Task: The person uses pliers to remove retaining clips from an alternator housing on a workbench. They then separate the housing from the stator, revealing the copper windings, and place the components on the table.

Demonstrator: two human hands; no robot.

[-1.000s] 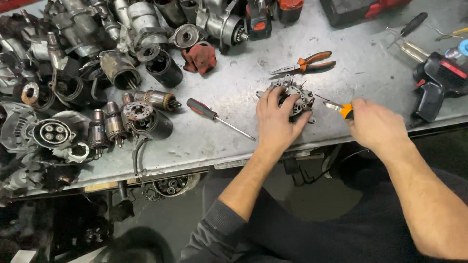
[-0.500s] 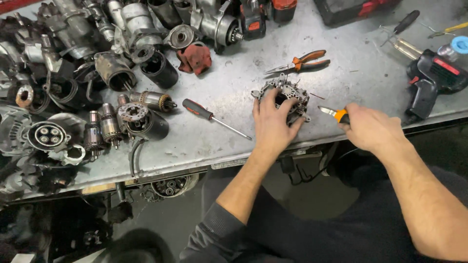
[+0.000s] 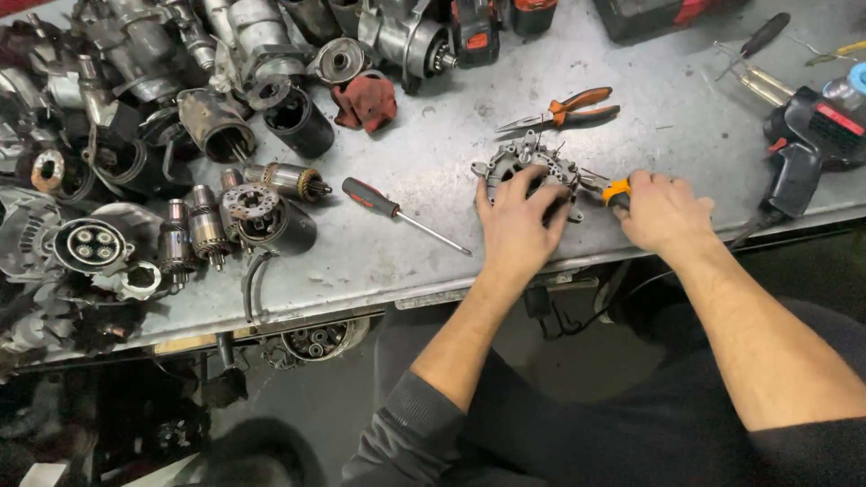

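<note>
Left hand (image 3: pixel 516 224) lies palm-down on a round grey metal housing (image 3: pixel 528 167) near the front edge of the metal workbench (image 3: pixel 631 135). Fingers (image 3: pixel 532 185) are spread over the top of the housing and press on it, not curled around it; the far rim and lugs of the part show beyond the fingertips, the near half is hidden under the palm. Right hand (image 3: pixel 663 212) sits just right of the housing, fingers clenched around an orange-handled tool (image 3: pixel 616 190). Only a short piece of orange handle and a thin metal tip stick out from the fist toward the housing's right side; whether the tip touches the part, cannot tell.

Orange-handled pliers (image 3: pixel 568 106) lie just behind the housing, apart from both hands. A red-and-black screwdriver (image 3: pixel 397 212) lies left of the left hand, tip pointing toward it, not touching. A black cordless drill (image 3: pixel 807 149) rests at the right end of the bench. A red rag (image 3: pixel 368 99) and a pile of starter motor parts (image 3: pixel 135 135) crowd the left half.
</note>
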